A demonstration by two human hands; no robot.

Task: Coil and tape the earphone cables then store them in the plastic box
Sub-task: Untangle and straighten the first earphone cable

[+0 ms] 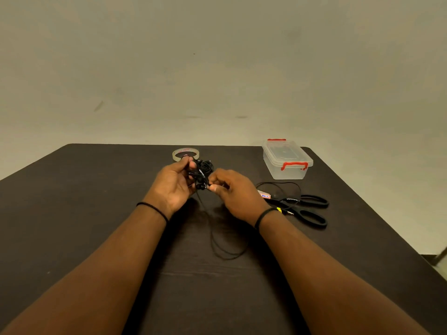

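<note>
My left hand (174, 182) grips a bundle of black earphone cable (202, 172) above the middle of the dark table (72, 213). My right hand (234, 192) pinches the same cable at its lower end, close to the earbuds. A loose length of the cable (226, 247) hangs down and loops on the table between my forearms. A roll of clear tape (185, 154) lies just behind my left hand. The clear plastic box (286, 160), lid shut with red latches, stands at the back right.
Black-handled scissors (306, 210) lie to the right of my right hand, with another black cable (280, 187) looped beside them and a small labelled item (264, 195) partly hidden by my hand. The table's right edge runs close to the scissors.
</note>
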